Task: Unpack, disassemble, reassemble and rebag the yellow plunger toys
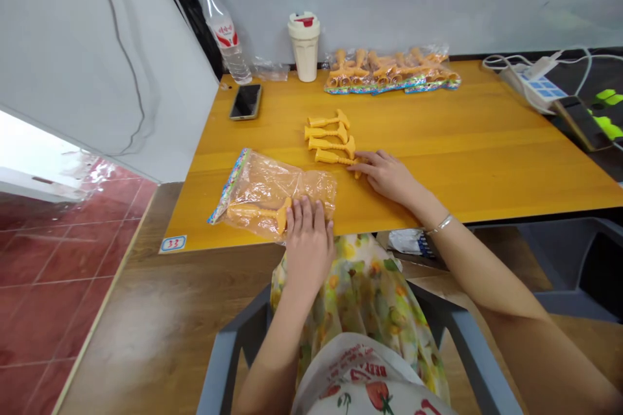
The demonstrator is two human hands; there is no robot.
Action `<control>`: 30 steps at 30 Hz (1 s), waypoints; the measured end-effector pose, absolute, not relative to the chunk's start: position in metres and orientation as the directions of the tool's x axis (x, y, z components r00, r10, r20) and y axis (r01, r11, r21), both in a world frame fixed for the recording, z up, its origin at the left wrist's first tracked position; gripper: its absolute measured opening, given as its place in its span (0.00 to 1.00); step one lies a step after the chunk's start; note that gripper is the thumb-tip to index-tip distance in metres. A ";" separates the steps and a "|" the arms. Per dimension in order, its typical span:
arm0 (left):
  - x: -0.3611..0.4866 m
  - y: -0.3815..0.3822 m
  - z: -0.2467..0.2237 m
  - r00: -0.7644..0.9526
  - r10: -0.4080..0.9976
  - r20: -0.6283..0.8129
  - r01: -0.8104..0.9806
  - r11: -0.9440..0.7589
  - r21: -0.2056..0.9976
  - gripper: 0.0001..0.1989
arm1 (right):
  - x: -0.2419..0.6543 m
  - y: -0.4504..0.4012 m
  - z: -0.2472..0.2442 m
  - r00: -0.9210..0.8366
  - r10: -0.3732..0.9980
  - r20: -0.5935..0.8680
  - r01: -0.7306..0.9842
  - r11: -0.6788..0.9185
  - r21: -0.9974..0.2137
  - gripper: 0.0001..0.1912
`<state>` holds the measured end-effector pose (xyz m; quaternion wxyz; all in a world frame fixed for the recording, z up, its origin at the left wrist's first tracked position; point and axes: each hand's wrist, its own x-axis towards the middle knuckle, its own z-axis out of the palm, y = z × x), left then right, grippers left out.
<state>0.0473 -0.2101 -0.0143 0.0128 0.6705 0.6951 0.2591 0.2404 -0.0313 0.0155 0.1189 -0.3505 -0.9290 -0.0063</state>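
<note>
My left hand (307,237) lies flat with fingers stretched on the lower right part of a clear zip bag (272,175). Inside that bag is a yellow plastic toy hammer (257,212), its head close to my fingertips. On the table beyond, several more yellow toy hammers (328,133) lie side by side in a column, heads to the right. My right hand (387,175) has its fingers and thumb around the head of the nearest hammer (331,157), which they partly cover.
Bags of more yellow toy hammers (389,71) lie along the back wall. Left of them stand a cream cup (305,48) and a water bottle (226,35); a phone (246,102) lies in front. A power strip (538,85) with white cables sits at the right.
</note>
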 end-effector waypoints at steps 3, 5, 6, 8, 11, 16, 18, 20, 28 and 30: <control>0.051 -0.208 -0.016 -0.097 0.938 0.333 0.935 -0.028 0.352 0.24 | 0.237 -0.033 0.018 -0.745 0.631 0.217 0.636 0.770 -0.054 0.19; 0.052 -0.207 -0.017 -0.107 0.946 0.307 0.935 -0.010 0.356 0.24 | 0.236 -0.036 0.021 -0.766 0.607 0.211 0.609 0.791 -0.067 0.17; 0.052 -0.206 -0.018 -0.111 0.951 0.290 0.932 -0.002 0.363 0.24 | 0.236 -0.038 0.022 -0.776 0.596 0.208 0.594 0.801 -0.081 0.15; 0.051 -0.206 -0.017 -0.126 0.955 0.267 0.916 0.008 0.402 0.24 | 0.238 -0.042 0.024 -0.783 0.586 0.208 0.574 0.810 -0.121 0.14; 0.046 -0.204 -0.014 -0.169 0.950 0.263 0.847 0.004 0.531 0.25 | 0.244 -0.054 0.024 -0.704 0.655 0.275 0.603 0.755 -0.257 0.15; 0.039 -0.203 -0.002 -0.227 0.935 0.271 0.669 -0.052 0.742 0.27 | 0.264 -0.086 0.029 -0.404 0.876 0.262 0.512 0.454 -0.729 0.19; 0.039 -0.202 0.003 -0.253 0.921 0.296 0.635 -0.073 0.769 0.27 | 0.268 -0.099 0.032 -0.372 0.917 0.144 0.411 0.302 -0.860 0.21; 0.042 -0.202 0.007 -0.260 0.908 0.328 0.632 -0.096 0.769 0.27 | 0.267 -0.109 0.035 -0.390 0.920 0.029 0.327 0.168 -0.930 0.24; 0.061 -0.211 0.018 -0.136 0.863 0.486 0.770 -0.217 0.600 0.28 | 0.201 -0.115 0.025 -0.546 0.817 -0.186 0.043 -0.194 -0.980 0.27; 0.064 -0.215 0.019 -0.088 0.858 0.506 0.784 -0.254 0.567 0.28 | 0.181 -0.111 0.016 -0.580 0.803 -0.136 0.023 -0.151 -0.988 0.27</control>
